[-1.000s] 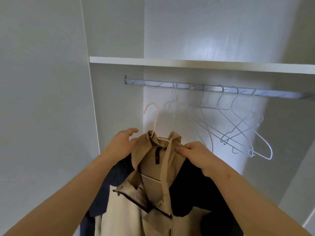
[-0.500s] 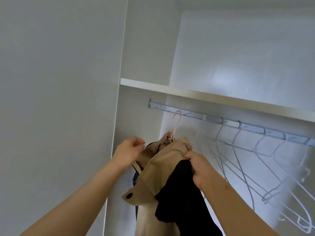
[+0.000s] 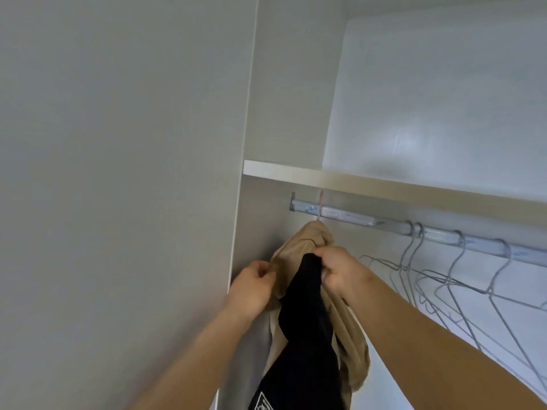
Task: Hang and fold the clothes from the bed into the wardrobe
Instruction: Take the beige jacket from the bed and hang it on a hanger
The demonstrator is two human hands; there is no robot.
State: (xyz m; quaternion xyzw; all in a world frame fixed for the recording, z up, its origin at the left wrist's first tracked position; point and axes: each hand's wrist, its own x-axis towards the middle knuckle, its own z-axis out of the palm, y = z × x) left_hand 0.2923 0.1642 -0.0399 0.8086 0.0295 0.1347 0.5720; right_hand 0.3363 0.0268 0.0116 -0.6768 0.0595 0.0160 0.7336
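Observation:
A tan and black jacket (image 3: pixel 299 250) hangs on a pink hanger (image 3: pixel 320 207) whose hook crosses the metal rail (image 3: pixel 349 216) at its far left end. My left hand (image 3: pixel 253 287) pinches the jacket's left shoulder. My right hand (image 3: pixel 340 269) grips the tan and black fabric at the right shoulder, just below the rail. The hanger's body is hidden inside the jacket.
Several empty white wire hangers (image 3: pixel 453 279) hang on the rail to the right. A white shelf (image 3: pixel 370 183) runs just above the rail. The wardrobe's side panel (image 3: pixel 254 232) stands close on the left of the jacket.
Both hands raised the jacket up and left. The pink hook, which was below the rail, now sits over it near the left bracket. The view has tilted upward.

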